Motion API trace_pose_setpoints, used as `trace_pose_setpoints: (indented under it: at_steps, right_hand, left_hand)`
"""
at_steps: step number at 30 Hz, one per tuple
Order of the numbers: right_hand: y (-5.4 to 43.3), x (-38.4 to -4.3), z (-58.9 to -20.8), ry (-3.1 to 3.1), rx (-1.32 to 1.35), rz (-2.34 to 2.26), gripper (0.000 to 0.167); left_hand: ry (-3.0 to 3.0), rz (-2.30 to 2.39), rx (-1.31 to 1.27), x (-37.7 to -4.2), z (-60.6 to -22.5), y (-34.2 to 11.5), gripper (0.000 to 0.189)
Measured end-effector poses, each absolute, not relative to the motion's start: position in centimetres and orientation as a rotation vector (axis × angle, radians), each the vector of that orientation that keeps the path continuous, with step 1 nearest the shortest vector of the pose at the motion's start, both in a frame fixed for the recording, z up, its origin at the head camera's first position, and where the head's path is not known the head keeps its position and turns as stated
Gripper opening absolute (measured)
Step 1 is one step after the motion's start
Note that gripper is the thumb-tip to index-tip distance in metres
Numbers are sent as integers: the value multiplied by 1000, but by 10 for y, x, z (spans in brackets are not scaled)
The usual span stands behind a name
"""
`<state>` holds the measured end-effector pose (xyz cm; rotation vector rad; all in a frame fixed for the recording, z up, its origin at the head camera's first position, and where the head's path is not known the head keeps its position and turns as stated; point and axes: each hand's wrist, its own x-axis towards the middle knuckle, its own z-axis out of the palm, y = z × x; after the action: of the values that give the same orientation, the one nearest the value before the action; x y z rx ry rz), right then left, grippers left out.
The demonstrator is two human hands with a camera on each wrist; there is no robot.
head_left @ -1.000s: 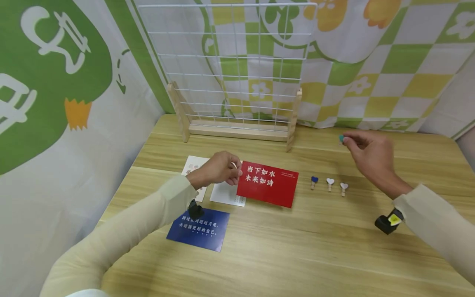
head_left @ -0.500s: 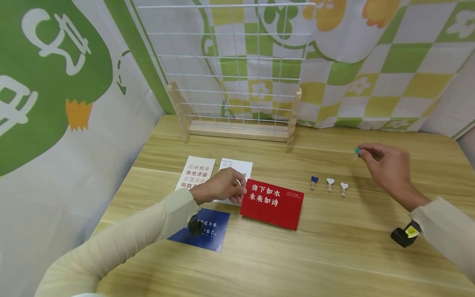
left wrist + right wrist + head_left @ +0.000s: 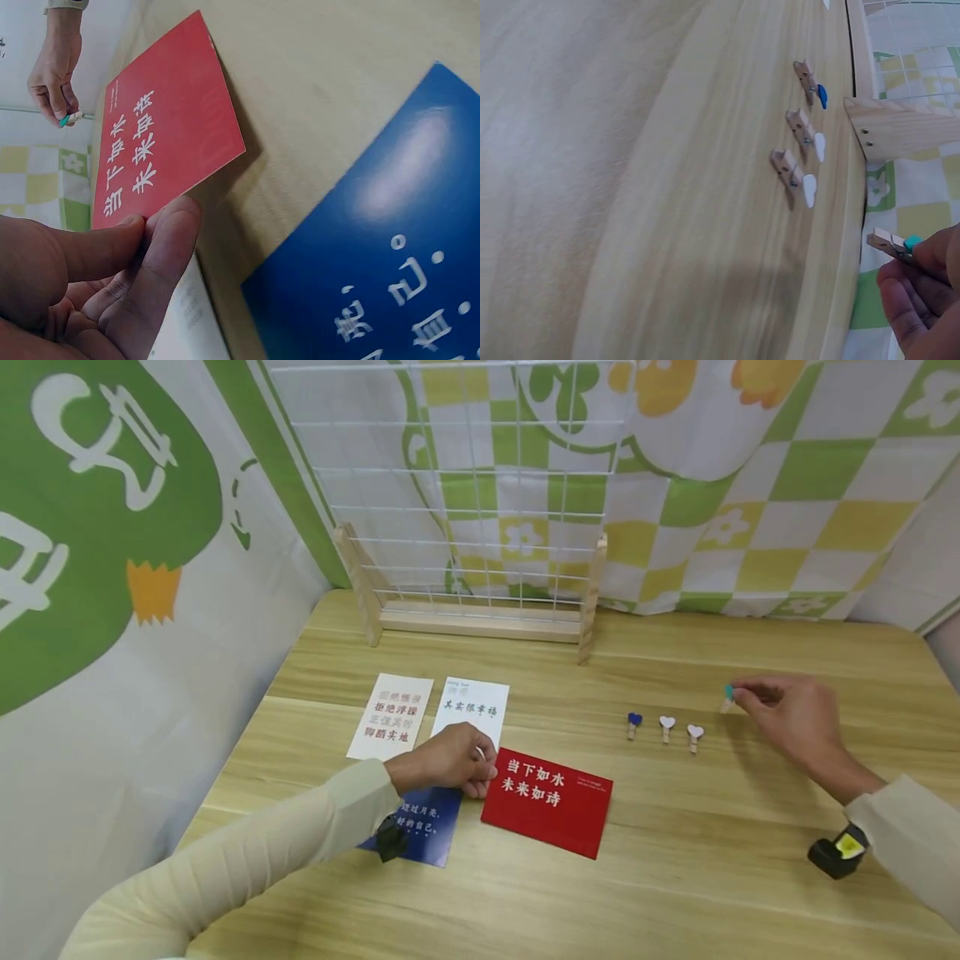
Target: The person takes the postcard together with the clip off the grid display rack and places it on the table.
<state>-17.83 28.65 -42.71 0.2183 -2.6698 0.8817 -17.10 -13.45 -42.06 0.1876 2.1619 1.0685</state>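
Note:
Thumb and fingers of my left hand [image 3: 450,758] pinch the left edge of a red card [image 3: 551,810] with white Chinese writing. In the left wrist view a shadow shows under the card's raised near edge. Off to the right, my right hand [image 3: 798,718] pinches a small wooden clothespin [image 3: 887,241] with a teal decoration, held above the table. Left of that hand lie three more clothespins: one with a blue heart [image 3: 634,720] and two with white hearts [image 3: 667,723]. Part of a blue card [image 3: 431,831] is hidden under the left forearm.
Two whitish cards with writing, a left one [image 3: 392,714] and a right one [image 3: 472,702], lie behind the left hand. A white wire grid [image 3: 480,468] in a wooden stand [image 3: 480,623] rises at the back of the wooden table [image 3: 675,893]. Patterned cloth hangs behind it.
My left hand has brought the red card toward me and lower, uncovering the whitish cards. My right hand has moved right and toward me, still pinching the teal clothespin.

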Motion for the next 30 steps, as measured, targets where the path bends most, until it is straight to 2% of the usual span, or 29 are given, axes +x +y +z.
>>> trace_pose_setpoints:
  at_steps: [30]
  right_hand:
    - [296, -162, -458, -2867, 220, 824, 13]
  left_hand:
    - [2224, 950, 107, -161, -429, -140, 10]
